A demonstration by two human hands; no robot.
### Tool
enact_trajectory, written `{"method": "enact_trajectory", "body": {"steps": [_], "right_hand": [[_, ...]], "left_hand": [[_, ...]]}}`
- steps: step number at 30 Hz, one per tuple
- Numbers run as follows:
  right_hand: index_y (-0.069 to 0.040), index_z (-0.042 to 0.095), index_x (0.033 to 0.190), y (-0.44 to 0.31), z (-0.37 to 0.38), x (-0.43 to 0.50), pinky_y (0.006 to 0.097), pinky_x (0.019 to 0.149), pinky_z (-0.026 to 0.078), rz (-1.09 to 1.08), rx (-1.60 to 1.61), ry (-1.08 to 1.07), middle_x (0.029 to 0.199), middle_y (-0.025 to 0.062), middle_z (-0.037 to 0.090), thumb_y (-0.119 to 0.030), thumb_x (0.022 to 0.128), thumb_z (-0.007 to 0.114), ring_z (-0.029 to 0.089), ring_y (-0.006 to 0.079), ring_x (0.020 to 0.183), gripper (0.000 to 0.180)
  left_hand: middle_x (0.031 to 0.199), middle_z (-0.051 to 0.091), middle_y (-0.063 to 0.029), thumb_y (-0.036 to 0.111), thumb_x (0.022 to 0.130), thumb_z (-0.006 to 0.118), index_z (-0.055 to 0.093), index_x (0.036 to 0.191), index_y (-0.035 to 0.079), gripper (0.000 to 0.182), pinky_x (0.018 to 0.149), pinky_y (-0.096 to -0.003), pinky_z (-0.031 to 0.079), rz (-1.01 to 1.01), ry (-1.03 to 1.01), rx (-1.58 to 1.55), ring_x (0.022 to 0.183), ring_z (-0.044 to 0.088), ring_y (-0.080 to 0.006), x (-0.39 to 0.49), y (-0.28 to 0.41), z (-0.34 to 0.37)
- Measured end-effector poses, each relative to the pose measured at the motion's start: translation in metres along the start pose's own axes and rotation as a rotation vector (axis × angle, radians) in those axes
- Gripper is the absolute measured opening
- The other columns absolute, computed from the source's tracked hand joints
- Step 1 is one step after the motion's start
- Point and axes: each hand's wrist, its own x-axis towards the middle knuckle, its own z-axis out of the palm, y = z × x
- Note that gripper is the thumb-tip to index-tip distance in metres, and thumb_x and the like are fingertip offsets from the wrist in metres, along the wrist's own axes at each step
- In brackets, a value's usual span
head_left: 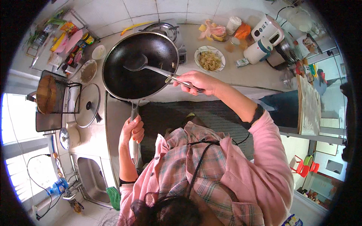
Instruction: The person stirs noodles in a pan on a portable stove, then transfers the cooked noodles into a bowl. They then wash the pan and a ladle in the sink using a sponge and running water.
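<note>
My left hand point(132, 130) grips the long metal handle of a black wok point(121, 82), which is lifted and tilted in front of the gas stove point(174, 31). A metal spatula point(158, 70) is in my right hand point(199, 82), its broad blade over the inside of the wok. Whether the blade touches the wok wall, I cannot tell. Small food scraps point(172, 65) cling to the wok's right side. Right of the wok, a patterned plate point(198, 64) on the counter carries a heap of cooked, sliced food point(209, 61).
A glass lid point(92, 113) lies on the left counter near a bowl of brownish contents point(88, 72) and a small white bowl point(98, 52). The sink point(90, 172) is lower left, with a green cloth point(113, 197) at its edge. A white kettle point(258, 50) stands at the right back.
</note>
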Motion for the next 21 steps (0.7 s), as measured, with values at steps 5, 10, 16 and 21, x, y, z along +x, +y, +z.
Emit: {"method": "enact_trajectory", "body": {"steps": [5,10,16,21], "right_hand": [[-0.004,0.06,0.103,-0.008,0.028,0.026,0.0228,0.043,0.036,0.04,-0.134,-0.072,0.064,0.0021,0.056,-0.033,0.096,0.049,0.047,0.0071,0.046,0.031],[-0.005,0.064,0.106,0.026,-0.012,0.08,0.0258,0.051,0.049,-0.024,-0.109,-0.22,0.074,0.0059,0.065,-0.058,0.093,0.043,0.06,0.0116,0.057,0.059],[0.0,0.066,0.092,0.088,-0.09,0.196,0.0422,0.061,0.053,-0.128,-1.223,0.301,0.081,0.0163,0.068,-0.044,0.091,0.048,0.067,0.0282,0.073,0.048],[0.002,0.069,0.086,0.105,-0.093,0.261,0.0497,0.072,0.052,-0.188,-1.403,0.442,0.087,0.0221,0.067,-0.05,0.088,0.051,0.065,0.0384,0.084,0.054]], "left_hand": [[0.052,0.032,0.0043,0.025,0.091,0.061,0.046,0.086,0.011,0.02,0.029,-0.0251,0.031,0.074,0.077,0.035,0.033,0.032,-0.0069,-0.037,-0.001,-0.013],[0.051,0.032,0.0058,0.023,0.093,0.058,0.049,0.089,0.011,0.016,0.027,-0.0245,0.03,0.196,0.163,0.042,0.03,0.03,-0.006,-0.065,-0.012,-0.022],[0.055,0.035,0.0036,0.018,0.098,0.045,0.043,0.097,0.009,0.009,0.027,-0.0285,0.036,0.349,0.075,-0.095,0.031,0.033,-0.0083,-0.088,-0.022,-0.025],[0.056,0.035,0.003,0.018,0.097,0.046,0.04,0.095,0.009,0.011,0.027,-0.0285,0.035,0.47,0.191,-0.119,0.032,0.034,-0.0087,-0.103,-0.037,-0.009]]}}
